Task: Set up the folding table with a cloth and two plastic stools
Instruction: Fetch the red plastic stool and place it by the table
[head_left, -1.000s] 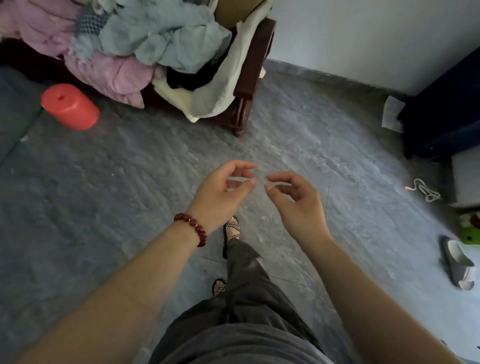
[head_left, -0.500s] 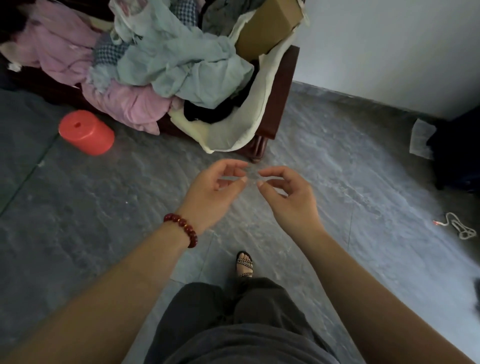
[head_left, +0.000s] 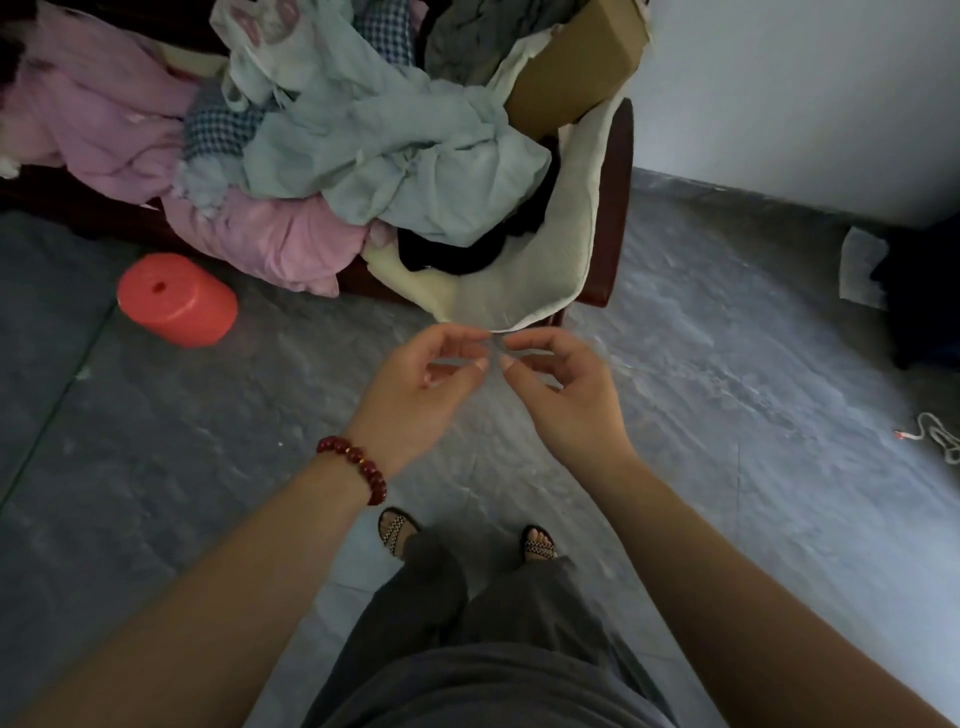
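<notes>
Left hand (head_left: 421, 395) and right hand (head_left: 566, 400) are raised side by side at frame centre, palms half turned toward each other, fingers loosely curled, thumb and forefinger tips of each drawn close and almost meeting the other hand's. There may be something thin or clear between the fingertips; cannot tell whether either hand pinches anything. A bead bracelet (head_left: 358, 467) sits on the left wrist. At 6 o'clock are dark trousers and two sandals (head_left: 397, 530) on the grey floor (head_left: 727, 389). Just beyond the fingertips, at 12 o'clock, a cream cloth (head_left: 519, 280) hangs over the end of a dark wooden bench (head_left: 615, 208). Heaped on the bench toward 11 o'clock is a pile of clothes (head_left: 363, 140) in pink, pale blue and check, with a cardboard box (head_left: 576, 67) at 1 o'clock. A red roll (head_left: 176, 301) lies on the floor at 10 o'clock, a sheet of paper (head_left: 862, 270) at 2 o'clock and a coiled cord (head_left: 935, 436) at 3 o'clock. The folding table and stools are not in view, and which fabric is the table cloth is uncertain; the cream one is nearest. Judged stage: very early, nothing set up. Risks: pulling one cloth from under the heap may drag clothes or the box to the floor, since the layers overlap. Stepping around, a foot could catch the roll or the cord.
</notes>
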